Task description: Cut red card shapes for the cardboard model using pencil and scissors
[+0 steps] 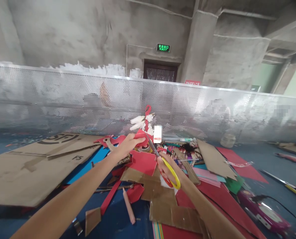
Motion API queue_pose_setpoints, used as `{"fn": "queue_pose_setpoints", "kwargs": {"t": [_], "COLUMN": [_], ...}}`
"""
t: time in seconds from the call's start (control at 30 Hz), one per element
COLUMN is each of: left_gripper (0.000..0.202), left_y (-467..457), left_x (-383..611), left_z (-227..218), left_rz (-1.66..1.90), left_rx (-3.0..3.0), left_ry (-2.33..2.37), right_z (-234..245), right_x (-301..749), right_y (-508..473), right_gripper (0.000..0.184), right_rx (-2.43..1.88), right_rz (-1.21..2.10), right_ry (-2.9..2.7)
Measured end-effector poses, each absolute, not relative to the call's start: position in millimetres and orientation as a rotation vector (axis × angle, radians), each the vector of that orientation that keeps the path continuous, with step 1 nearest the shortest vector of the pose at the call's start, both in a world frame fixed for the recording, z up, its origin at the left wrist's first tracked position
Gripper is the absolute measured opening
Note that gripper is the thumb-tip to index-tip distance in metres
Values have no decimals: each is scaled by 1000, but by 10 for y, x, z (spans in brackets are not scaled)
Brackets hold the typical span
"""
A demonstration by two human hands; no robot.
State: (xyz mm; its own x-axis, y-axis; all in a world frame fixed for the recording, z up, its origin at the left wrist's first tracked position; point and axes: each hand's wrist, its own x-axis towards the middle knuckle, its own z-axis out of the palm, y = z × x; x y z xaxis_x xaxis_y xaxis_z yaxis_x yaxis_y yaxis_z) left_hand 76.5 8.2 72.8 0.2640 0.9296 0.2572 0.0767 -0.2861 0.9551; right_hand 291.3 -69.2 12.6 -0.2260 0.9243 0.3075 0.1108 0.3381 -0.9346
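Observation:
My left hand (129, 143) is closed on a piece of red paper (141, 136), held up above the blue table. My right hand (168, 171) grips scissors with yellow and red handles (171, 172); the blades (151, 146) point up and left into the red paper. More red paper (143, 162) and brown cardboard scraps (157, 192) lie under both hands. Behind the held sheet stands a red and white paper craft (144, 121).
A big flat cardboard sheet (30, 166) covers the left of the table. Red sheets (239, 162), coloured paper and a purple glue gun with cable (262, 210) lie at right. A pink stick (129, 205) lies near the front. A perforated metal screen (63, 96) bounds the far side.

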Motion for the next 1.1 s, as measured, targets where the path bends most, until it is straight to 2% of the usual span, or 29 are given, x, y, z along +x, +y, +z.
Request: {"fn": "queue_pose_setpoints", "kwargs": {"t": [0.67,0.97,1.1], "left_gripper": [30,24,30], "left_y": [13,48,36], "left_x": [823,812,765], "left_z": [797,716,704], "left_rz": [1100,1096,1036], "left_rx": [1687,1656,1705], "left_ry": [973,936,915], "right_z": [79,108,134], "right_x": [2859,2847,2845], "right_y": [-656,-698,-688], "right_gripper": [59,56,51], "right_rx": [-965,-972,-923], "right_rz": [1010,1060,1018], "right_ry": [-1616,-1589,-1551]}}
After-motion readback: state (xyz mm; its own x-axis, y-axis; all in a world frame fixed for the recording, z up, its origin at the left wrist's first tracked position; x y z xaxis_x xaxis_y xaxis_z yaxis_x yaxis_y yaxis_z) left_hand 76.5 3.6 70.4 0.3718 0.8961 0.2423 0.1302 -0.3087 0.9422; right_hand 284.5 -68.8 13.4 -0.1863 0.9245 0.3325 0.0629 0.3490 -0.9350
